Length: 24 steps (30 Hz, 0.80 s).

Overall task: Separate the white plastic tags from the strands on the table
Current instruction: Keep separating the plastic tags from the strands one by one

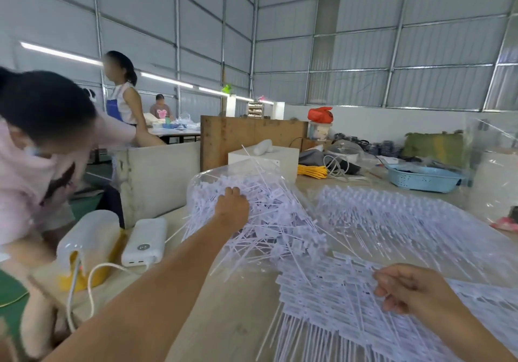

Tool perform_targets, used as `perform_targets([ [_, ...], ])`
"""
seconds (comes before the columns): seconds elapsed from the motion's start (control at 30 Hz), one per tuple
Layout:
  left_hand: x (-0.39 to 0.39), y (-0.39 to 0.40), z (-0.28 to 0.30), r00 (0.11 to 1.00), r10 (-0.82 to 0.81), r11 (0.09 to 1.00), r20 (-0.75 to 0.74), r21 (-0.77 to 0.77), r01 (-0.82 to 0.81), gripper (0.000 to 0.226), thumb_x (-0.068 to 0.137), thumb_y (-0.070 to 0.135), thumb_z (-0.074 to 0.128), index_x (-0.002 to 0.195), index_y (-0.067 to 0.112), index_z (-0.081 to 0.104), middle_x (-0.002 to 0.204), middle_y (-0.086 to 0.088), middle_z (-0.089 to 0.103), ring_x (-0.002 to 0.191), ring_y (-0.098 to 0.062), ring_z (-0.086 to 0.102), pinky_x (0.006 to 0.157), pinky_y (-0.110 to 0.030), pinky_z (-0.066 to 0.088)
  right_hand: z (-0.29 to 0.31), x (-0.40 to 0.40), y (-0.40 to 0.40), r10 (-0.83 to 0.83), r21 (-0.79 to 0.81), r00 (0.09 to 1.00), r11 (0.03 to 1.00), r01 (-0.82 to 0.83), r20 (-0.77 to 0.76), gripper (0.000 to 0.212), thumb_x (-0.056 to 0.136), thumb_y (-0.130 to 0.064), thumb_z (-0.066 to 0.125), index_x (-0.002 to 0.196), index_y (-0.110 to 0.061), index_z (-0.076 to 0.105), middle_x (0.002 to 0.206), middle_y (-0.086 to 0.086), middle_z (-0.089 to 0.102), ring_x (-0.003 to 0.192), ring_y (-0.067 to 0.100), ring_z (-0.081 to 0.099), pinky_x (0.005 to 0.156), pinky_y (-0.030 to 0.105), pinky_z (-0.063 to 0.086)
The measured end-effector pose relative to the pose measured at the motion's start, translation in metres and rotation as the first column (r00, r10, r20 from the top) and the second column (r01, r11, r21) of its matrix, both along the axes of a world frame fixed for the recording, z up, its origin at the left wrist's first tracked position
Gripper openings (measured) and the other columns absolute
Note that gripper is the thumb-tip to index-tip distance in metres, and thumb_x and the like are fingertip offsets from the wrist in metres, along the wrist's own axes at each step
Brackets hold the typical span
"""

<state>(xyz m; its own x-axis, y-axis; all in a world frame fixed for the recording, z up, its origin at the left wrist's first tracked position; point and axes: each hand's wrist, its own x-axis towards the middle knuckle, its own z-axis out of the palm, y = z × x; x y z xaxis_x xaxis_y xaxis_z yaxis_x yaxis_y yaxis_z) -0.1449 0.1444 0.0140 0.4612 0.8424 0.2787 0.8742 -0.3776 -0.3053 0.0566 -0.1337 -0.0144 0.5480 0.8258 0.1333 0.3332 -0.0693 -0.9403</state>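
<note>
Nearest the camera, the person's left forearm runs up from the bottom edge across the wooden table point(224, 331) to the left hand point(232, 207), which lies on top of the loose pile of white plastic tags point(269, 221) in a clear plastic bag at the table's middle; its fingertips sink among the tags, so it cannot be told whether they are spread, curled, or holding any. Low on the right, the right hand point(414, 291) has its fingers curled, pinching the edge of a joined sheet of tags point(330, 294) whose strands point(302, 331) hang toward the table's near edge. A second joined sheet point(406, 216) lies flat further back on the right. To do the step well, the judgement is that the right hand should hold the sheet firmly close to the row being worked, while the left comes back to tear or twist off a few tags at a time, so that the thin strands do not snap or tangle, and the freed tags go on the loose pile only. To the left stand a white power bank point(145, 242) with its cable, and a translucent container point(88, 238). The sheet's tags show faint marks, too blurred to read; no brand can be made out anywhere.
</note>
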Motion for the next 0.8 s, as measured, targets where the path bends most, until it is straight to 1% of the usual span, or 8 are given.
perform_targets([
  [0.2, 0.021, -0.057, 0.035, 0.97, 0.161, 0.987, -0.182, 0.042, -0.156, 0.035, 0.092, 0.021, 0.05, 0.125, 0.014, 0.054, 0.133, -0.016, 0.049, 0.124, -0.035, 0.041, 0.104, -0.055, 0.028, 0.006, 0.005, -0.005, -0.121, 0.051, 0.99, 0.992, 0.117, 0.078, 0.011, 0.089, 0.0, 0.059, 0.083, -0.004, 0.068, 0.067, 0.011, 0.069, 0.055, 0.021, 0.063, 0.048, 0.02, 0.046],
  [0.3, 0.045, -0.093, 0.041, 0.973, -0.222, 0.974, 0.064, -0.021, 0.224, 0.024, 0.095, 0.023, 0.049, 0.114, 0.013, 0.061, 0.12, -0.009, 0.058, 0.114, -0.028, 0.052, 0.094, -0.038, 0.037, 0.002, 0.023, -0.01, -0.246, 0.005, 0.907, 0.966, 0.259, 0.342, 0.011, 0.09, -0.01, 0.059, 0.086, -0.008, 0.069, 0.08, 0.01, 0.07, 0.077, 0.028, 0.065, 0.066, 0.027, 0.049],
  [0.37, 0.058, -0.12, 0.037, 0.765, -0.529, 0.713, 0.368, -0.297, 0.636, 0.023, 0.097, 0.023, 0.05, 0.108, 0.01, 0.067, 0.112, -0.003, 0.065, 0.1, -0.015, 0.059, 0.08, -0.019, 0.043, -0.003, 0.034, -0.015, -0.214, -0.128, 0.823, 0.937, 0.325, 0.526, 0.015, 0.091, -0.019, 0.057, 0.1, -0.014, 0.068, 0.097, 0.006, 0.069, 0.093, 0.025, 0.064, 0.081, 0.032, 0.049],
  [0.43, 0.072, -0.145, 0.027, 0.641, -0.596, 0.422, 0.484, -0.49, 0.763, 0.024, 0.096, 0.02, 0.054, 0.114, 0.012, 0.068, 0.111, 0.0, 0.067, 0.094, -0.009, 0.061, 0.075, -0.01, 0.046, -0.006, 0.045, -0.02, -0.108, -0.267, 0.805, 0.91, 0.316, 0.583, 0.025, 0.093, -0.024, 0.053, 0.116, -0.018, 0.062, 0.119, 0.001, 0.062, 0.105, 0.019, 0.059, 0.09, 0.025, 0.044],
  [0.47, 0.082, -0.152, 0.02, 0.646, -0.611, 0.402, 0.457, -0.524, 0.751, 0.025, 0.096, 0.02, 0.054, 0.117, 0.011, 0.066, 0.113, -0.002, 0.066, 0.097, -0.012, 0.061, 0.079, -0.015, 0.047, -0.006, 0.048, -0.022, -0.068, -0.318, 0.808, 0.898, 0.305, 0.585, 0.029, 0.095, -0.027, 0.052, 0.121, -0.019, 0.058, 0.126, -0.001, 0.056, 0.107, 0.017, 0.056, 0.09, 0.021, 0.041],
  [0.6, 0.108, -0.155, -0.01, 0.811, -0.566, 0.705, 0.145, -0.425, 0.568, 0.036, 0.095, 0.037, 0.053, 0.112, 0.007, 0.06, 0.096, -0.004, 0.059, 0.097, -0.025, 0.059, 0.08, -0.032, 0.047, -0.007, 0.059, -0.03, -0.063, -0.4, 0.776, 0.829, 0.39, 0.627, 0.037, 0.095, -0.033, 0.049, 0.131, -0.022, 0.051, 0.138, -0.005, 0.046, 0.125, 0.017, 0.046, 0.104, 0.032, 0.037],
  [0.7, 0.115, -0.149, -0.027, 0.828, -0.491, 0.721, 0.271, -0.406, 0.561, 0.024, 0.091, 0.04, 0.056, 0.094, 0.015, 0.056, 0.096, -0.002, 0.055, 0.087, -0.019, 0.057, 0.073, -0.028, 0.044, -0.005, 0.064, -0.035, -0.07, -0.449, 0.775, 0.781, 0.435, 0.628, 0.032, 0.094, -0.028, 0.047, 0.125, -0.023, 0.051, 0.133, -0.002, 0.05, 0.12, 0.02, 0.051, 0.103, 0.036, 0.04],
  [0.8, 0.116, -0.147, -0.031, 0.701, -0.527, 0.677, 0.481, -0.261, 0.688, 0.015, 0.087, 0.032, 0.063, 0.084, 0.021, 0.054, 0.09, 0.002, 0.053, 0.08, -0.014, 0.053, 0.071, -0.026, 0.043, 0.001, 0.061, -0.034, -0.082, -0.388, 0.642, 0.737, 0.554, 0.762, 0.034, 0.095, -0.033, 0.046, 0.129, -0.026, 0.048, 0.132, -0.002, 0.051, 0.12, 0.021, 0.05, 0.103, 0.042, 0.039],
])
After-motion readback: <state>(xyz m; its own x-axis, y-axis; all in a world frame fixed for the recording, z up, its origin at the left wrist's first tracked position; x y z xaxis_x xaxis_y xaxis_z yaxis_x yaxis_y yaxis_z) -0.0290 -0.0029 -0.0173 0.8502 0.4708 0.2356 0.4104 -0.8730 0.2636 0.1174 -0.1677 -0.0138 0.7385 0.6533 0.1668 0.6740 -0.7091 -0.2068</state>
